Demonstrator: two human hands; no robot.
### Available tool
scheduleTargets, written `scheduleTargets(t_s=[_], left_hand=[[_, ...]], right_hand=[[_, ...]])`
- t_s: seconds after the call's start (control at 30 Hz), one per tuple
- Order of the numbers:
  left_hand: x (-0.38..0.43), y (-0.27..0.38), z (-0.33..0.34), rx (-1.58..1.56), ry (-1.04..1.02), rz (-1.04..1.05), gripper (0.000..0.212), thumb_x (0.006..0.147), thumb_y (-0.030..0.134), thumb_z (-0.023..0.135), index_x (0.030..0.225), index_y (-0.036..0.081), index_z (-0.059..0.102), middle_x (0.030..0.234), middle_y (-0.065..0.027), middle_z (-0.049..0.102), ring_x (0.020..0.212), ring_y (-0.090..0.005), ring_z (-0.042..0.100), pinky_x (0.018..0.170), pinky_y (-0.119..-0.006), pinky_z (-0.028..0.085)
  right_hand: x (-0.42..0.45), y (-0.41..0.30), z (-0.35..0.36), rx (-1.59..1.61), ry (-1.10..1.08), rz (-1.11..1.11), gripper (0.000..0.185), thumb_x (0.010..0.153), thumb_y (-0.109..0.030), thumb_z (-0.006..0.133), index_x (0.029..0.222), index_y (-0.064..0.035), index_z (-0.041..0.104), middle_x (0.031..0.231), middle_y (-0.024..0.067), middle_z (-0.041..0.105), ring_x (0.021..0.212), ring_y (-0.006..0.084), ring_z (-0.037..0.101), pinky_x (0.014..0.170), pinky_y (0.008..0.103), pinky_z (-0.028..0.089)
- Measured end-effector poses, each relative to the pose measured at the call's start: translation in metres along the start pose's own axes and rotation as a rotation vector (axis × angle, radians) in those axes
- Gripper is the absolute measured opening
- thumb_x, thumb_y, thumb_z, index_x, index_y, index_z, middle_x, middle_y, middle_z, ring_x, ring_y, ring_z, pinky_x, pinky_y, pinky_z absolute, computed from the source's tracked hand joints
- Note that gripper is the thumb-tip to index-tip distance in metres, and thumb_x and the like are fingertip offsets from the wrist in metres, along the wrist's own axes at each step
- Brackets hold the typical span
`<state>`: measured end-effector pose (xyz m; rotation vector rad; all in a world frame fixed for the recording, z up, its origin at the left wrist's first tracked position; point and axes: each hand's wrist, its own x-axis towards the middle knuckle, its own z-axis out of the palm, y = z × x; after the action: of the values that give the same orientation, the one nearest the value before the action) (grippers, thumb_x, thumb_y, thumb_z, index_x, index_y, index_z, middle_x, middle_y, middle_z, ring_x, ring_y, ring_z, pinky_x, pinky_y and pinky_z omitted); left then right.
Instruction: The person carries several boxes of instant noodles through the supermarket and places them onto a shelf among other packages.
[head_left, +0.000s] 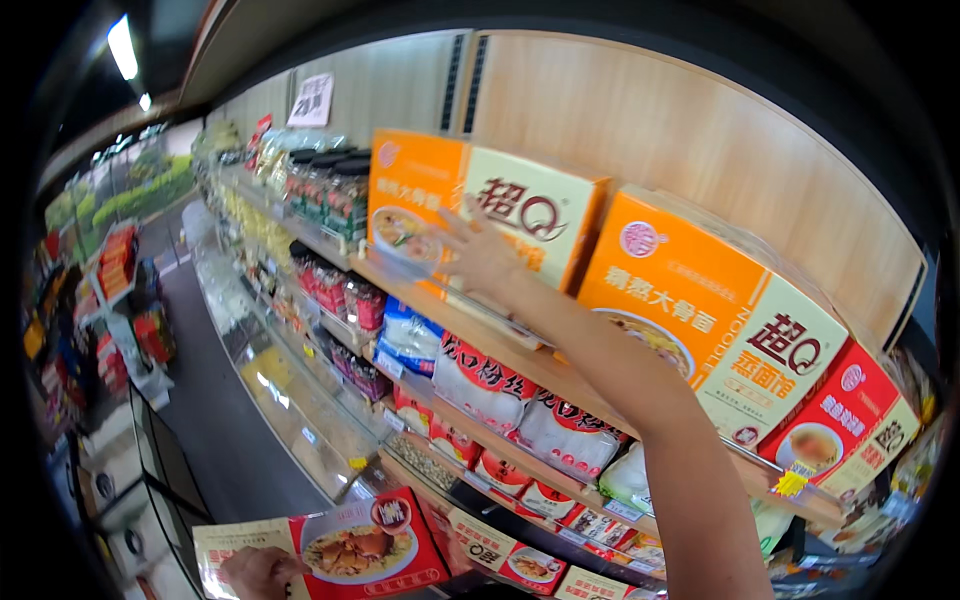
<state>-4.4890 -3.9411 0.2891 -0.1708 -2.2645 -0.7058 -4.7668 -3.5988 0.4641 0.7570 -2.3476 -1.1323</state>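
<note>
My right hand (480, 251) reaches up to the top shelf, its fingers spread in front of an orange and cream noodle box (420, 176); whether the fingertips touch it is unclear. A second orange noodle box (675, 270) stands to the right of it, and a red and cream noodle box (859, 405) is further right. Low at the left, my left hand (262, 571) grips a red and cream noodle box (360, 547) with a picture of a meat and noodle dish. That box lies tilted, away from the shelf's front edge.
Lower shelves hold bagged vermicelli (480, 386), a blue packet (407, 337) and red packets. Lidded jars (326, 191) stand left on the top shelf, whose wooden edge (420, 300) carries a clear rail. More noodle boxes (532, 570) lie below. An aisle (217, 360) with another display runs along the left.
</note>
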Motion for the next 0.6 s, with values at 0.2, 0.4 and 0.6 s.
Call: scheduleTargets(t_s=[0.2, 0.4, 0.6], left_hand=[[-0.025, -0.019, 0.0, 0.086, -0.022, -0.001, 0.028, 0.04, 0.017, 0.073, 0.053, 0.004, 0.052, 0.046, -0.0048, 0.047, 0.041, -0.0208, 0.047, 0.042, -0.03, 0.036], [-0.04, -0.037, -0.007, 0.16, -0.068, 0.032, 0.033, 0.041, 0.025, 0.073, 0.056, 0.007, 0.049, 0.045, -0.0027, 0.045, 0.042, -0.0198, 0.046, 0.043, -0.031, 0.034], [-0.043, -0.043, -0.026, 0.152, -0.027, -0.023, 0.032, 0.045, 0.024, 0.073, 0.056, 0.005, 0.05, 0.048, -0.0044, 0.046, 0.044, -0.0207, 0.044, 0.044, -0.031, 0.034]], right_hand=[[0.003, 0.011, 0.021, -0.188, -0.227, 0.04, 0.072, 0.058, -0.047, 0.067, 0.122, -0.0389, 0.036, 0.141, 0.0018, 0.006, 0.129, 0.0293, 0.001, 0.097, 0.0599, 0.005], [0.026, 0.008, 0.064, -0.28, -0.426, 0.296, 0.081, 0.058, -0.047, 0.069, 0.127, -0.0389, 0.027, 0.141, 0.0036, -0.002, 0.128, 0.0336, 0.003, 0.094, 0.0611, 0.013], [0.045, 0.02, 0.097, -0.348, -0.425, 0.528, 0.073, 0.062, -0.045, 0.066, 0.126, -0.0351, 0.033, 0.14, 0.0057, 0.011, 0.125, 0.0352, 0.015, 0.093, 0.0605, 0.017]])
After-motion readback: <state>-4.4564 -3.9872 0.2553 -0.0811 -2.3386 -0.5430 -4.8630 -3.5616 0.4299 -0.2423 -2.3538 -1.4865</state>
